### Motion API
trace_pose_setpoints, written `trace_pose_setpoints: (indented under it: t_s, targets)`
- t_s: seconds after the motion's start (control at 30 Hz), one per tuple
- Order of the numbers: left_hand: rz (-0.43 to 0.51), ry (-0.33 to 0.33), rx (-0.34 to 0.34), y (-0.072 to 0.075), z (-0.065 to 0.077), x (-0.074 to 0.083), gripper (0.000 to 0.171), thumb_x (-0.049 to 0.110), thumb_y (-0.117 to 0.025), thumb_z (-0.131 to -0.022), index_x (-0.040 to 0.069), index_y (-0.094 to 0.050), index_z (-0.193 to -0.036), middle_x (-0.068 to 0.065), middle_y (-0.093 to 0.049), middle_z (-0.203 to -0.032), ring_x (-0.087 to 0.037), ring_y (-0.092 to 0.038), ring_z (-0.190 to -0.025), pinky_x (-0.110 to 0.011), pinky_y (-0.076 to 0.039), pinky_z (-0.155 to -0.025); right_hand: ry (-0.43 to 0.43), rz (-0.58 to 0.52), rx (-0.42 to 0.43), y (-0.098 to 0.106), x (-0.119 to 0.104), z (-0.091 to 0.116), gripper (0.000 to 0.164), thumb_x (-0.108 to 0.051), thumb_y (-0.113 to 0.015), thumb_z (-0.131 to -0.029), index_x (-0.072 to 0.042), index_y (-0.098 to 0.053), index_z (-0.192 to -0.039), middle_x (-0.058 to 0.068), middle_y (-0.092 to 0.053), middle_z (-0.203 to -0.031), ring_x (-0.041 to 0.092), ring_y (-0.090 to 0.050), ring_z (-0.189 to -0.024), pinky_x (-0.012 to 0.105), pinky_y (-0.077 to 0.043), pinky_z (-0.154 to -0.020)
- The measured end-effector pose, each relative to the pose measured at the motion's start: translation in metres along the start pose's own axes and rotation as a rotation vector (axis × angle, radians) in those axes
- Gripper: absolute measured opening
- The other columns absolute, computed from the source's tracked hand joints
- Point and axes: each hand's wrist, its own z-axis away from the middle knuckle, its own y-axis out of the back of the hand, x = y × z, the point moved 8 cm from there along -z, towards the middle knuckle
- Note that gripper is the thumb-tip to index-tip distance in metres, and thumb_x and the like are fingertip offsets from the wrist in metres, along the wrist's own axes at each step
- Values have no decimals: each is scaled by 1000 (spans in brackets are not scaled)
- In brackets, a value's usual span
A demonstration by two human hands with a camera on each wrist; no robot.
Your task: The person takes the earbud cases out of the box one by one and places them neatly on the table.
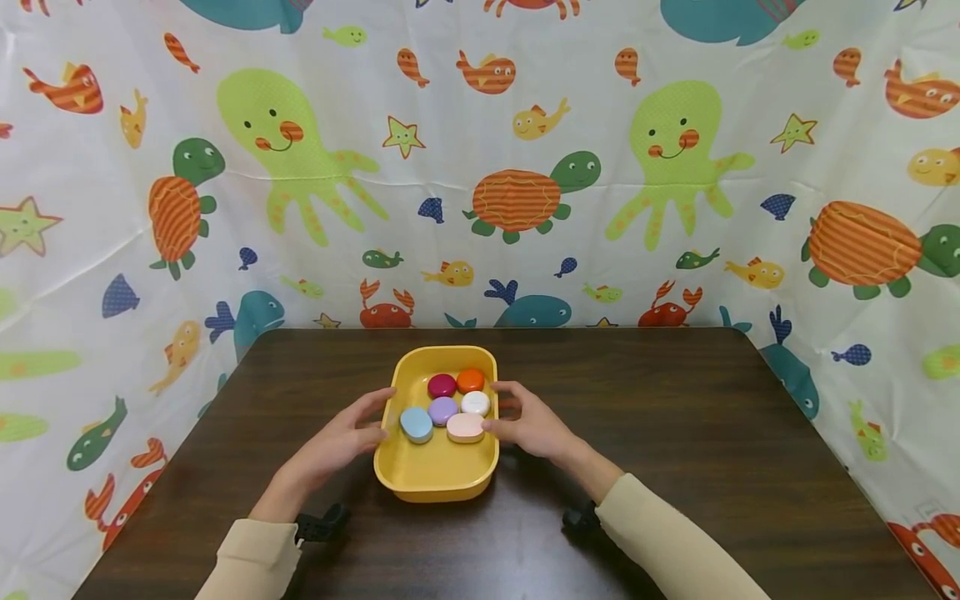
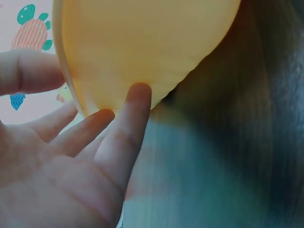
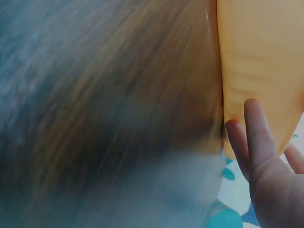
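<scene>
A yellow plastic tub [image 1: 435, 475] with rounded corners is held between the two hands over the brown table. The left hand [image 1: 341, 437] grips its left side; in the left wrist view the thumb is at the rim and fingertips [image 2: 140, 92] touch the outer wall. The right hand [image 1: 536, 423] holds the opposite side, its thumb over the rim and fingers along the outside wall. Inside lie smooth rounded pieces: magenta [image 1: 442, 385], orange [image 1: 471, 381], white [image 1: 476, 403], purple [image 1: 442, 411], light blue [image 1: 416, 425] and pale pink [image 1: 466, 427].
The dark wooden table [image 1: 660, 417] reaches back to a white curtain [image 1: 450, 167] printed with sea animals, which also hangs along both sides. Black straps [image 1: 322, 523] sit at the wrists, by beige sleeves [image 1: 251, 558].
</scene>
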Motion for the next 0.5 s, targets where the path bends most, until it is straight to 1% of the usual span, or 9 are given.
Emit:
trace_pose_setpoints:
  t_s: [0.3, 0.5]
  targets:
    - [-28, 34, 22, 11, 2, -7, 68, 16, -58, -100, 11, -26, -160, -22, -23, -164, -45, -43, -139, -59, -42, -109, 12, 17, 1, -7, -2, -5, 67, -31, -75, -92, -14, -45, -149, 16, -54, -141, 33, -57, -125, 45, -57, -94]
    - [-24, 41, 24, 15, 3, -11, 69, 19, -59, -100, 13, -25, -160, -21, -21, -165, -45, -38, -142, -59, -41, -109, 17, 15, -2, -10, -3, -6, 69, -34, -76, -91, -16, -45, -149, 15, -54, -141, 33, -56, -126, 45, -56, -95]
